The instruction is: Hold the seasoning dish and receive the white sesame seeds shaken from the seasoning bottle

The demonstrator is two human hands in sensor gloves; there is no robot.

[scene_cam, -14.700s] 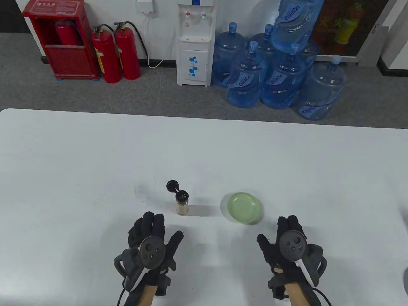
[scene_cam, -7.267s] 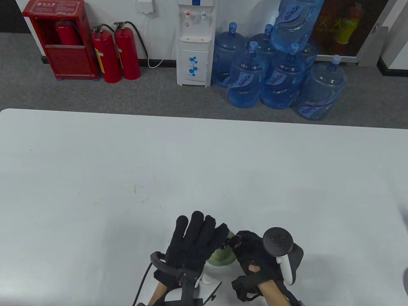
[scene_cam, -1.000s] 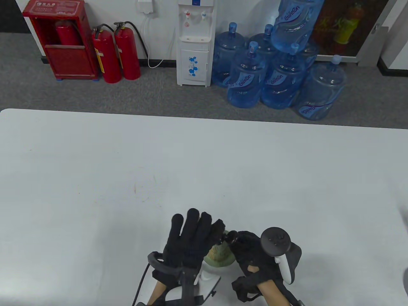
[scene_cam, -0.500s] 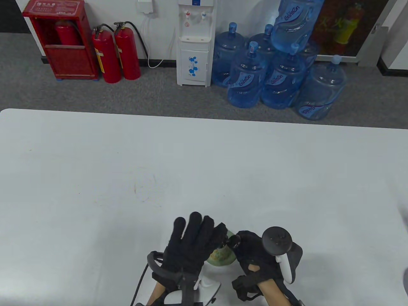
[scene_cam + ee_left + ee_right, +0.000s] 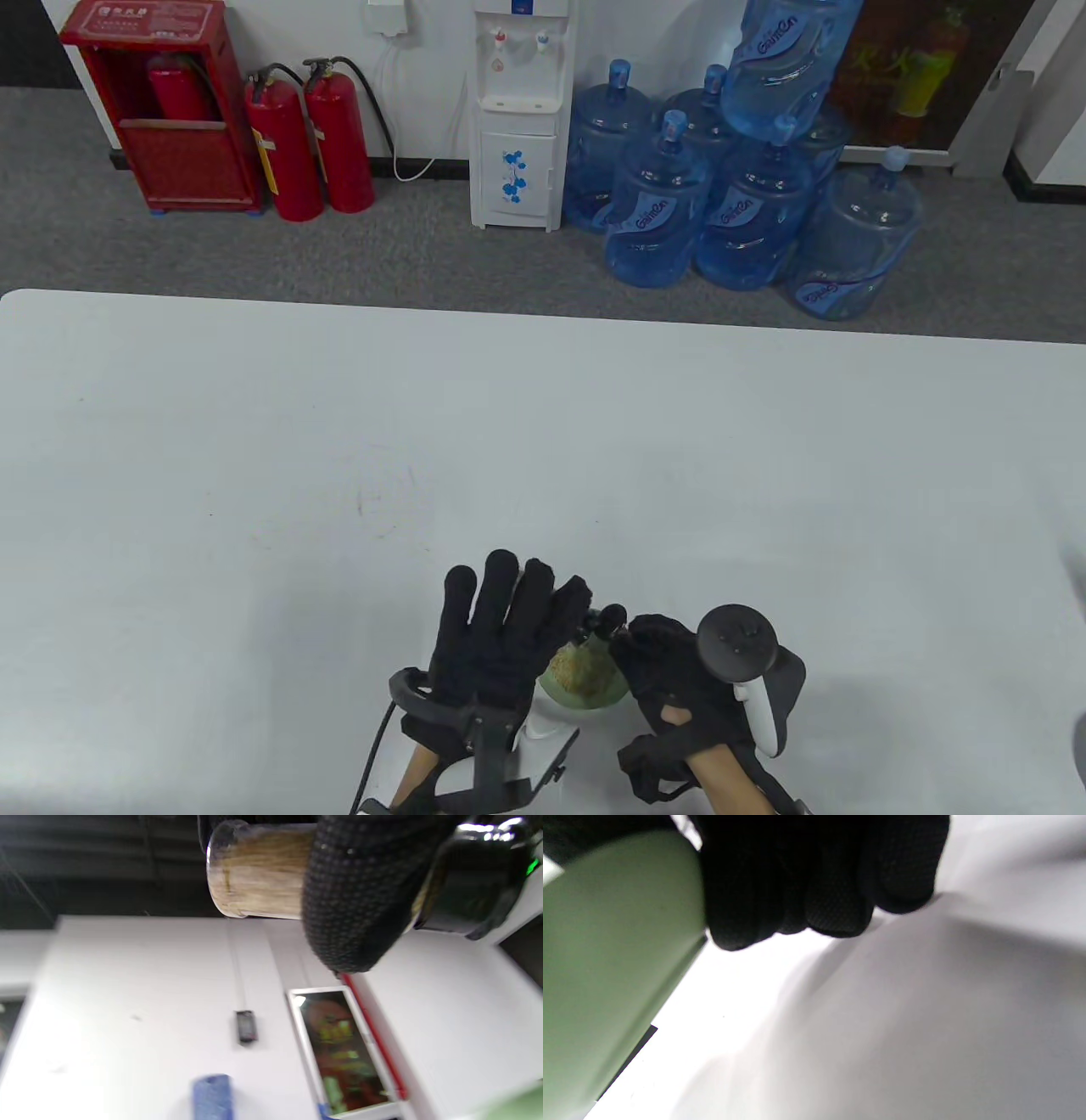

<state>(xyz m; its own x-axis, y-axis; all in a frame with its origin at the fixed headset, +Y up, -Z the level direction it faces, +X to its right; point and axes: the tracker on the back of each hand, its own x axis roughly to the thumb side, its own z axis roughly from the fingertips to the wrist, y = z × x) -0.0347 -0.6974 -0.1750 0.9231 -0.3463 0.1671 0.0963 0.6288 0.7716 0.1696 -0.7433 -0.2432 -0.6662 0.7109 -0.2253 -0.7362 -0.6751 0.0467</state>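
Seasoning dish (image 5: 585, 683): pale green, sitting between the two hands near the table's near edge, raised off the white table (image 5: 543, 441); a heap of tan sesame seeds (image 5: 582, 669) is lying in it.
Left hand (image 5: 501, 632): gloved in black, back turned up, fingers pointing to the far side, sitting just left of the dish and partly covering its left rim; its tracker is showing at the wrist, near the bottom edge.
Left hand's grip: in the left wrist view one gloved finger (image 5: 360, 895) is wrapping across the seasoning bottle (image 5: 258, 870), so this hand is clamping the bottle.
Seasoning bottle: clear body with pale seeds inside, lying on its side in the left wrist view; in the table view only its black flip cap (image 5: 609, 621) is peeking out at the dish's far rim, between the hands.
Right hand (image 5: 670, 679): just right of the dish, touching its right side, tracker standing up on its back.
Right hand's grip: in the right wrist view the curled fingers (image 5: 835, 878) are closing against the dish's green underside (image 5: 615, 955), holding it above the table.
Hands together: close side by side, with only the dish and the bottle's cap between them.
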